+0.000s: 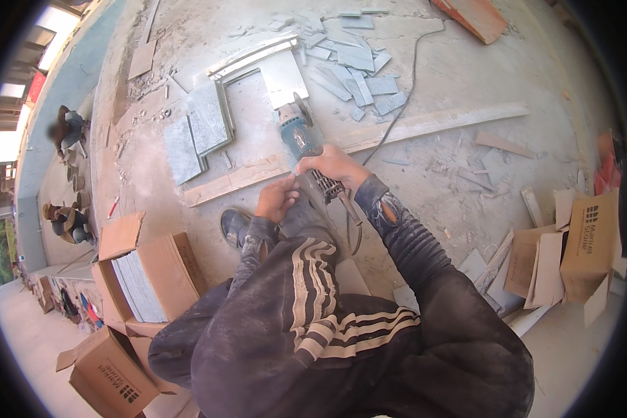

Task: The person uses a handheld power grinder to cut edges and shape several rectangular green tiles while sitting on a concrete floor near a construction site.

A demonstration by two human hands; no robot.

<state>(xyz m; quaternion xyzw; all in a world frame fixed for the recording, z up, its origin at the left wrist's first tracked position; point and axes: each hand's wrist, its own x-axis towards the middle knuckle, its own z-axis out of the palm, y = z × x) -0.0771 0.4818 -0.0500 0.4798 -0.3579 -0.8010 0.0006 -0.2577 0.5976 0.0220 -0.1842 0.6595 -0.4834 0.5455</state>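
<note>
My right hand [336,168] is wrapped round the body of a teal angle grinder [299,138]. The grinder's round disc [303,109] stands on edge at its far end, beside a white slab [284,78]. Close to the grinder's left side, over my knee, my left hand [277,199] is closed with its fingers curled together. Whatever it may hold is hidden. Grey stone tiles [211,117] lie stacked beyond it to the left. A pale wooden board [251,180] runs across the ground under the grinder.
Broken grey tile pieces [355,59] litter the far ground. A dark cable [412,87] trails past them. An open carton of tiles [141,282] stands at left, and cardboard boxes [584,233] at right. Two people [68,221] crouch at far left.
</note>
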